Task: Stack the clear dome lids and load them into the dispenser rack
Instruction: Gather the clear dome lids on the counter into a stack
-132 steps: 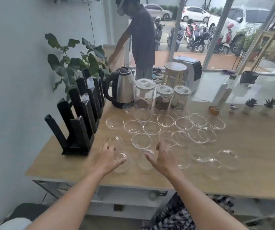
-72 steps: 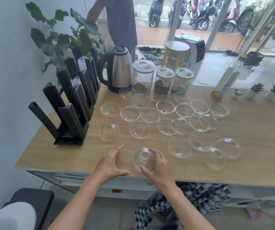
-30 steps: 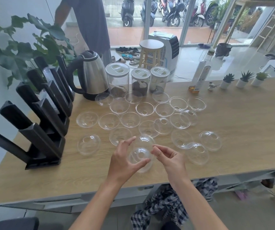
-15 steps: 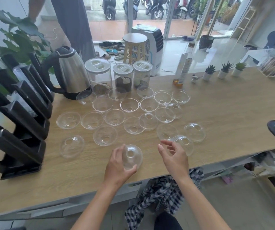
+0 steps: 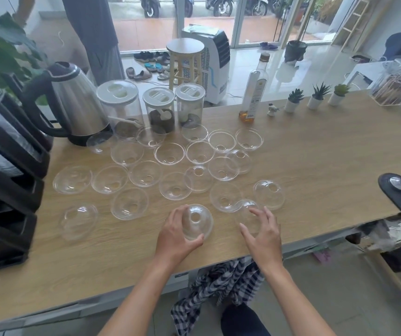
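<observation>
Several clear dome lids [image 5: 175, 189] lie spread over the wooden table [image 5: 315, 166], most of them rim up. My left hand [image 5: 175, 238] holds a small stack of nested dome lids [image 5: 198, 221], dome side up, near the table's front edge. My right hand [image 5: 263, 232] hovers with spread fingers over another dome lid [image 5: 248, 215] just to the right; whether it touches the lid is unclear. The black dispenser rack [image 5: 8, 190] stands at the table's left end, with slanted slots.
A steel kettle [image 5: 73, 103] and three lidded jars [image 5: 156, 110] stand behind the lids. A bottle [image 5: 252, 93] and small potted plants [image 5: 315, 99] line the far edge. A black clamp [image 5: 400, 190] sits at the right edge. A person stands beyond the table.
My right hand let go of the stack, which my left hand took over, and moved right over another lid. The view swung to the right.
</observation>
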